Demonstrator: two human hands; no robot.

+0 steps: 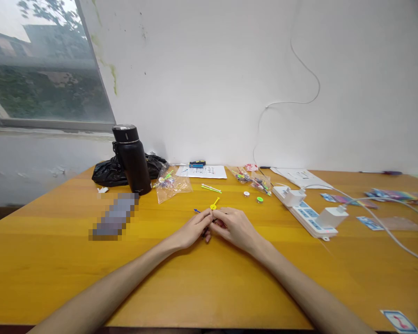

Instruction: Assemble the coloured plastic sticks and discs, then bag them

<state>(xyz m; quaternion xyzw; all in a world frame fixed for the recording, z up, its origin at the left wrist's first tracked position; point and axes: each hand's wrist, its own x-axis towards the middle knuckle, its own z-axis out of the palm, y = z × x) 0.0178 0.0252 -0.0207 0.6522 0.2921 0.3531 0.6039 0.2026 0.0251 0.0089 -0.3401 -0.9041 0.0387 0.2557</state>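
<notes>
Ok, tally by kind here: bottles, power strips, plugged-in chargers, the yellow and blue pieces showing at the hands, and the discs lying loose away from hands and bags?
Bottle: 1
Power strip: 1
Chargers: 2
Yellow piece: 1
Blue arrow: 1
Loose discs, white and green: 2
Total: 8

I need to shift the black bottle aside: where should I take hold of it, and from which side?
Probably around the middle of the black bottle, below its lid, coming from the front with an open hand. It stands on its base, and its body is a plain cylinder; the black bag crowds it from behind, and a carry loop hangs on its left.
</notes>
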